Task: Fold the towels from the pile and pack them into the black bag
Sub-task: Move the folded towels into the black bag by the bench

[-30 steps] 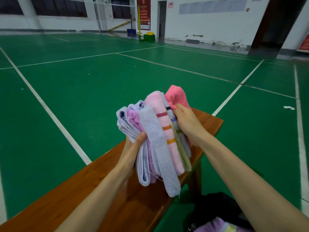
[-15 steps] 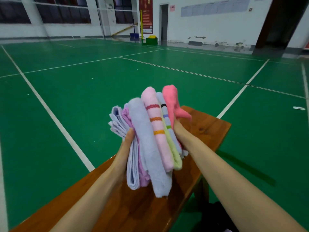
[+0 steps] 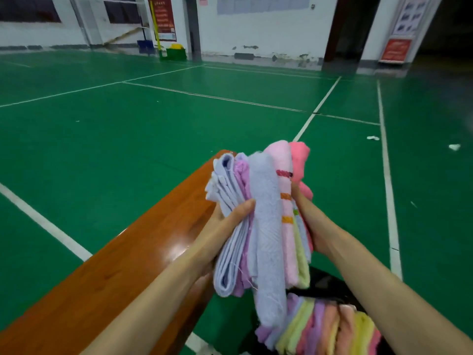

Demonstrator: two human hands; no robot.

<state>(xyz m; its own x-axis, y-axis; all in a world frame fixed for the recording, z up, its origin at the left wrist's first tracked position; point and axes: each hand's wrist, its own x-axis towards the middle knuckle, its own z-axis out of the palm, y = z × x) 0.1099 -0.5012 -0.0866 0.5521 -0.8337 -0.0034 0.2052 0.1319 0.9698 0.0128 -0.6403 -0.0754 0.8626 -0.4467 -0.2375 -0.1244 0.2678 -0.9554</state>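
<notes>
Left hand [image 3: 225, 221] and right hand [image 3: 311, 226] squeeze the towels [image 3: 266, 226] between curled fingers, above the bag [image 3: 325, 285]

The held stack of folded towels [image 3: 263, 226] runs from pale lavender-blue and lilac on its left, through a light pink one crossed by red and orange stripes, to pale yellow and bright coral pink on its right. Below it, the towels already in the black bag [image 3: 325, 283] show lilac, pale yellow, pink and peach edges. The bench [image 3: 128, 265] is glossy orange-brown wood, and the floor [image 3: 128, 139] is green with white lines.
</notes>
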